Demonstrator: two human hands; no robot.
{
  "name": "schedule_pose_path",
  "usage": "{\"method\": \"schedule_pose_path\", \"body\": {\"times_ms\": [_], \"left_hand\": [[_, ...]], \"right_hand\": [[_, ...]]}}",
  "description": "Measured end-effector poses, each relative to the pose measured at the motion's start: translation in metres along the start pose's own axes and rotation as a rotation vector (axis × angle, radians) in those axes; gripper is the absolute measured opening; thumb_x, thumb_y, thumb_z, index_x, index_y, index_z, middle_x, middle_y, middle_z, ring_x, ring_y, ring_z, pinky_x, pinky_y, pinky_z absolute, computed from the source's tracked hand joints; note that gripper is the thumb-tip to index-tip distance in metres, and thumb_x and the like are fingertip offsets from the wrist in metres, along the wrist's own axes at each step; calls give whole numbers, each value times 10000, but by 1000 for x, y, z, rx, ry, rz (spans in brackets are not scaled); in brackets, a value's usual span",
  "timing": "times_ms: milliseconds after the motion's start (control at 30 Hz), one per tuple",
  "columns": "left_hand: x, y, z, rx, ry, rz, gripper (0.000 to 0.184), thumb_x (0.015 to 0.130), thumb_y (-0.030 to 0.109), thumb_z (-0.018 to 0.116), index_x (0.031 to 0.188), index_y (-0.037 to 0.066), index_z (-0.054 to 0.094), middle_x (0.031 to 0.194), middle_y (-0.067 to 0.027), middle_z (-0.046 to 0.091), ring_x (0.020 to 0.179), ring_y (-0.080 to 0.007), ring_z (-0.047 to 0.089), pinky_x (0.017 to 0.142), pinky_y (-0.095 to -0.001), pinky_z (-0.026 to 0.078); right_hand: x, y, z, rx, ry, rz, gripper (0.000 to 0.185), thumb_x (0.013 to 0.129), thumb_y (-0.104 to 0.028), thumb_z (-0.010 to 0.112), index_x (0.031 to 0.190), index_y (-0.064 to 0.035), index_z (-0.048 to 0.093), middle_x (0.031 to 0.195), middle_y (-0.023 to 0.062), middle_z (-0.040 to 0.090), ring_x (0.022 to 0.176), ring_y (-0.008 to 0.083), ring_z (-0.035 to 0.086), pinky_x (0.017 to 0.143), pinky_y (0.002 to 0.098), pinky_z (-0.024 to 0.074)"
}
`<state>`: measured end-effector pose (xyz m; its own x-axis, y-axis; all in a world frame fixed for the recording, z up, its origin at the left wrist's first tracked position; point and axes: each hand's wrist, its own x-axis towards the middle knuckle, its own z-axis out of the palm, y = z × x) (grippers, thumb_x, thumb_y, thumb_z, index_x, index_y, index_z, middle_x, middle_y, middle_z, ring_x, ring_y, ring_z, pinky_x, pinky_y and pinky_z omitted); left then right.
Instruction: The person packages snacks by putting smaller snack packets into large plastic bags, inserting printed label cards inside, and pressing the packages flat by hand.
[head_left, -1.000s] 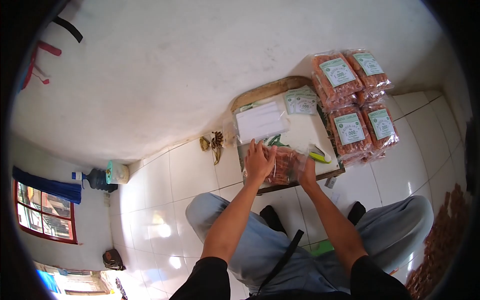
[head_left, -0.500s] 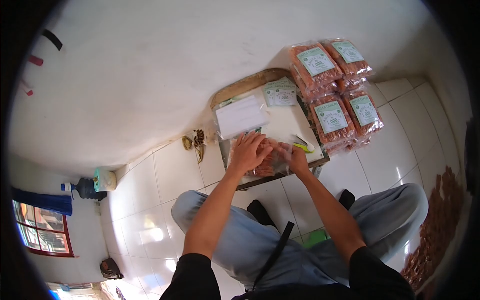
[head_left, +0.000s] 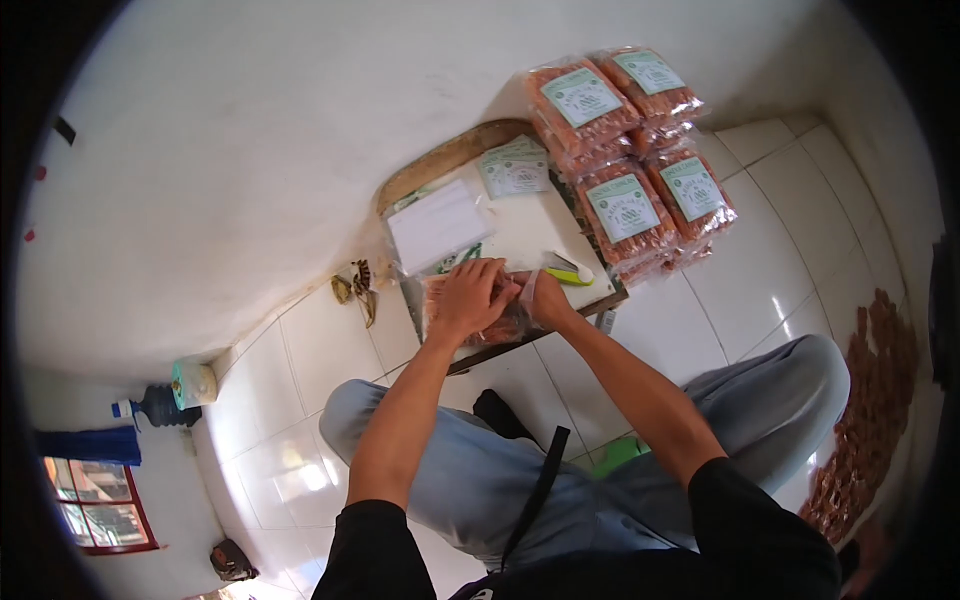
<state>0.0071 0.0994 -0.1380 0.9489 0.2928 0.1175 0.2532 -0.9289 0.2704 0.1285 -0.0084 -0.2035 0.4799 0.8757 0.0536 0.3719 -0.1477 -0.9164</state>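
A clear plastic bag of reddish-brown snack sticks (head_left: pixel 508 328) lies at the front edge of a low, wood-rimmed white board (head_left: pixel 530 225). My left hand (head_left: pixel 474 298) rests flat on top of the bag, its fingers spread over the contents. At the bag's right end, my right hand (head_left: pixel 546 301) has its fingers closed on the loose plastic. Just beyond that hand lies a lime-green and grey tool (head_left: pixel 570 271) whose exact kind I cannot make out. A stack of white sheets in clear plastic (head_left: pixel 438 228) and several pale green printed labels (head_left: pixel 516 170) lie farther back.
Filled, labelled snack packs (head_left: pixel 628 210) are stacked right of the board. Loose brown pieces (head_left: pixel 868 400) cover the floor at far right. Dried brown scraps (head_left: pixel 355 290) lie left of the board. A green object (head_left: pixel 620 455) sits between my legs. The wall rises behind.
The view has shifted, so the board and packs appear farther left. My right hand has drawn closer to my left at the bag's end, and my left fingers are less widely spread.
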Motion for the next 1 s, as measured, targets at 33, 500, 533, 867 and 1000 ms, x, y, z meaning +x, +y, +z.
{"method": "schedule_pose_path", "body": {"times_ms": [33,500,533,867,1000], "left_hand": [[1,-2,6,-14,-8,15,494,924,395,559,1280,56,518,1190,-159,593,1139,-342,533,1003,-458,379],[24,0,14,220,-210,-173,545,967,442,466,1313,24,505,1237,-205,580,1156,-387,532,971,-472,417],[28,5,4,308,-323,-243,614,960,479,462,1353,7,475,1289,-225,555,1213,-392,505,1004,-473,403],[68,89,-96,288,-709,-374,784,921,532,515,1417,-59,377,1346,-284,505,1231,-417,508,1032,-429,398],[74,66,-85,185,-653,-495,795,911,547,544,1421,-42,387,1363,-272,501,1245,-390,514,1036,-406,401]], "right_hand": [[0,5,-2,35,-7,-41,243,838,-185,563,987,-74,720,800,226,665,747,403,652,699,463,515],[-48,25,-104,479,-237,184,239,893,-205,621,1019,-13,684,909,83,712,776,169,680,669,319,560],[-63,23,-143,502,-318,324,255,912,-224,625,1023,1,673,948,79,701,788,164,682,669,296,569],[-413,203,-411,-204,210,1480,367,900,-296,543,934,51,660,895,209,699,707,314,700,588,406,591],[-557,213,-386,-550,421,1689,809,861,-528,577,1423,6,342,1302,258,533,1049,415,621,614,467,602]]}}
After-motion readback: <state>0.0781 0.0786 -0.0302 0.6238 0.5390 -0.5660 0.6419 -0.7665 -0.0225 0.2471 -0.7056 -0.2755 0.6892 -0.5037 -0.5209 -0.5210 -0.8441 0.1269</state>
